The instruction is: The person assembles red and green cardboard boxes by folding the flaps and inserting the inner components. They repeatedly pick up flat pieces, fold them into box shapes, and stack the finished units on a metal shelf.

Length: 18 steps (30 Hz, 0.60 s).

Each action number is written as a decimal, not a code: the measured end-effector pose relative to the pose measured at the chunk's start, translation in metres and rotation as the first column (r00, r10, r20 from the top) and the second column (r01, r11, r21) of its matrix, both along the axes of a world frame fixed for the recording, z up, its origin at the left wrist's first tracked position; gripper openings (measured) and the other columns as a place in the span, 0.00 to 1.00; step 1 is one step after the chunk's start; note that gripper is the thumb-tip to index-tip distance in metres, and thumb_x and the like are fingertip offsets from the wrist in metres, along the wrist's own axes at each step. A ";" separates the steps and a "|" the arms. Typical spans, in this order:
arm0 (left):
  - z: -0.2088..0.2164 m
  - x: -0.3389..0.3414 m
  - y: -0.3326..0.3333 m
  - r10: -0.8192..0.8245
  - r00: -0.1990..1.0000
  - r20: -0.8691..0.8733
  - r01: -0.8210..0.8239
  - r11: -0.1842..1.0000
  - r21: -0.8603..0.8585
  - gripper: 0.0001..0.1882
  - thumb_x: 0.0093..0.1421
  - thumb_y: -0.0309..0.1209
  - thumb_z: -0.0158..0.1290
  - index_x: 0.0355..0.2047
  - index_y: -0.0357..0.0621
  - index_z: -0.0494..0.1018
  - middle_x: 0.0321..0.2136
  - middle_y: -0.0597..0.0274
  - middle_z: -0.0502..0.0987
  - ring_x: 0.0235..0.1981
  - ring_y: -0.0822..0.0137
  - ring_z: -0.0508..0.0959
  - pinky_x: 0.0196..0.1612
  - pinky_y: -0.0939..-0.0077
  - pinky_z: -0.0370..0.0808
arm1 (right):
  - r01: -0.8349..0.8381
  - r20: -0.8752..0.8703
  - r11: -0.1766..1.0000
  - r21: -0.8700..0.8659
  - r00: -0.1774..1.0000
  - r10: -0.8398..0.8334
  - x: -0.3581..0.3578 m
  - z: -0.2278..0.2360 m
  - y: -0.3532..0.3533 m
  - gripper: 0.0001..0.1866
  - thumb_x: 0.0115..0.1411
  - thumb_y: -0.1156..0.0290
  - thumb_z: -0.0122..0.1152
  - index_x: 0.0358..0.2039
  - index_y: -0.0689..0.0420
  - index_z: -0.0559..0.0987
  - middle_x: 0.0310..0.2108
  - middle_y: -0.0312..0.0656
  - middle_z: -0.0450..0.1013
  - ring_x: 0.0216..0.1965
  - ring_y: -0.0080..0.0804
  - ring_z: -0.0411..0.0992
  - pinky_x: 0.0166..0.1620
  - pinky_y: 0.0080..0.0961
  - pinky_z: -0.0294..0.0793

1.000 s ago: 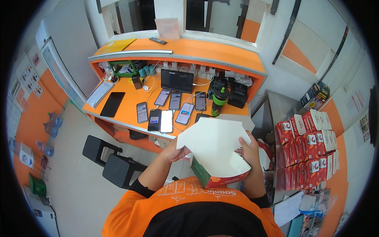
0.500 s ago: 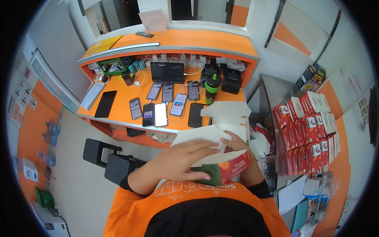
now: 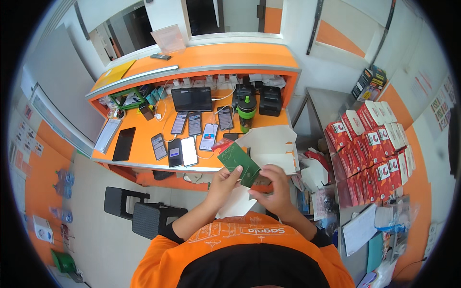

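A green and red folding carton (image 3: 238, 165) with a white inner flap is held tilted in front of my chest. My left hand (image 3: 223, 188) grips its lower left side, thumb lying on the green panel. At its lower right edge, my right hand (image 3: 275, 193) has fingers and thumb bent round the carton's border and flap. Just beyond, on the desk's right front corner, lie opened cream carton blanks (image 3: 273, 152), partly behind the held carton.
The orange desk (image 3: 139, 137) bears several phones, a tablet (image 3: 192, 100) and a green-black bottle (image 3: 246, 114). On the metal table (image 3: 314, 103) at right stand rows of red folded cartons (image 3: 367, 149). Black stools (image 3: 153, 220) stand at my left.
The carton has turned so its green panel faces up, and it has moved up and left. My left hand went from lying across it to gripping its side. The head view has shifted.
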<state>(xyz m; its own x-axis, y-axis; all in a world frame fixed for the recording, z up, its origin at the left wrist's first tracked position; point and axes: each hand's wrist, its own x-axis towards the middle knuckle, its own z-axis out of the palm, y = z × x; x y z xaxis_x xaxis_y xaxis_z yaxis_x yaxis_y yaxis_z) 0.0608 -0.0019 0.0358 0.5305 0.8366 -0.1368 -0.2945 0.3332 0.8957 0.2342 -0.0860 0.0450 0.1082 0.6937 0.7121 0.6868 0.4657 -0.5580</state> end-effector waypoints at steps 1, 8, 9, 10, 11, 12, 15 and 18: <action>-0.007 0.002 0.001 -0.048 0.999 0.022 0.048 0.999 0.010 0.12 0.72 0.35 0.50 0.49 0.43 0.76 0.41 0.67 0.80 0.41 0.79 0.79 0.44 0.83 0.76 | 0.004 0.036 1.000 0.004 0.999 -0.004 -0.005 0.005 0.000 0.29 0.48 0.71 0.76 0.48 0.59 0.71 0.48 0.46 0.72 0.50 0.44 0.72 0.53 0.39 0.71; 0.012 0.010 -0.015 -0.075 0.960 0.270 0.079 0.997 -0.003 0.16 0.73 0.29 0.45 0.59 0.46 0.65 0.53 0.63 0.73 0.52 0.72 0.76 0.54 0.73 0.75 | -0.010 0.251 0.998 0.054 0.968 -0.004 -0.002 0.022 -0.005 0.26 0.42 0.70 0.78 0.45 0.57 0.80 0.51 0.45 0.73 0.54 0.50 0.73 0.53 0.42 0.76; 0.008 0.008 -0.014 -0.094 0.956 0.278 0.092 0.996 0.022 0.16 0.73 0.28 0.45 0.60 0.46 0.64 0.53 0.63 0.73 0.52 0.72 0.75 0.55 0.72 0.75 | -0.040 0.257 0.998 0.053 0.966 0.025 0.000 0.025 -0.007 0.25 0.42 0.70 0.78 0.44 0.57 0.81 0.51 0.45 0.73 0.55 0.50 0.73 0.54 0.42 0.76; 0.000 0.006 -0.011 -0.113 0.952 0.285 0.104 0.993 0.047 0.17 0.73 0.28 0.45 0.60 0.46 0.64 0.54 0.63 0.72 0.53 0.72 0.75 0.55 0.72 0.75 | -0.096 0.250 0.994 0.042 0.965 0.083 0.005 0.029 -0.008 0.25 0.42 0.70 0.78 0.44 0.56 0.82 0.51 0.45 0.73 0.54 0.49 0.73 0.54 0.42 0.76; -0.004 0.004 -0.010 -0.132 0.948 0.290 0.116 0.991 0.072 0.17 0.73 0.27 0.45 0.61 0.47 0.63 0.55 0.62 0.72 0.54 0.72 0.74 0.56 0.71 0.75 | -0.152 0.242 0.988 0.032 0.960 0.140 0.010 0.033 -0.007 0.25 0.41 0.71 0.78 0.44 0.55 0.82 0.52 0.45 0.73 0.54 0.49 0.73 0.54 0.41 0.76; -0.002 0.004 -0.011 -0.132 0.959 0.252 0.115 0.990 0.083 0.17 0.73 0.26 0.45 0.61 0.46 0.63 0.54 0.63 0.72 0.54 0.72 0.74 0.56 0.71 0.75 | -0.203 0.233 0.979 0.021 0.953 0.192 0.015 0.034 -0.007 0.26 0.41 0.71 0.78 0.44 0.54 0.83 0.52 0.45 0.73 0.54 0.49 0.73 0.54 0.41 0.76; 0.000 0.005 -0.014 -0.116 0.988 0.104 0.091 0.971 0.221 0.18 0.71 0.23 0.47 0.60 0.43 0.63 0.53 0.62 0.74 0.54 0.72 0.74 0.55 0.73 0.74 | -0.168 0.222 0.985 0.037 0.962 0.156 0.020 0.028 -0.005 0.25 0.41 0.73 0.79 0.44 0.51 0.85 0.54 0.45 0.72 0.56 0.48 0.72 0.52 0.36 0.79; -0.012 0.009 -0.020 -0.031 0.999 0.023 0.019 0.910 0.413 0.18 0.69 0.20 0.50 0.57 0.40 0.64 0.53 0.61 0.75 0.53 0.72 0.75 0.53 0.75 0.74 | -0.141 0.176 0.988 0.068 0.976 0.128 0.016 0.021 -0.003 0.24 0.43 0.77 0.78 0.44 0.53 0.85 0.54 0.46 0.71 0.56 0.47 0.72 0.49 0.31 0.82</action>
<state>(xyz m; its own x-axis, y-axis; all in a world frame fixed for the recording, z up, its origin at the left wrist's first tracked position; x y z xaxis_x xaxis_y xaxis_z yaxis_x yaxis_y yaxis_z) 0.0702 -0.0221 0.0242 0.5504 0.8016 0.2334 -0.3185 -0.0569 0.9462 0.2501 -0.0886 0.0662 -0.1100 0.6339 0.7655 0.6967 0.5985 -0.3955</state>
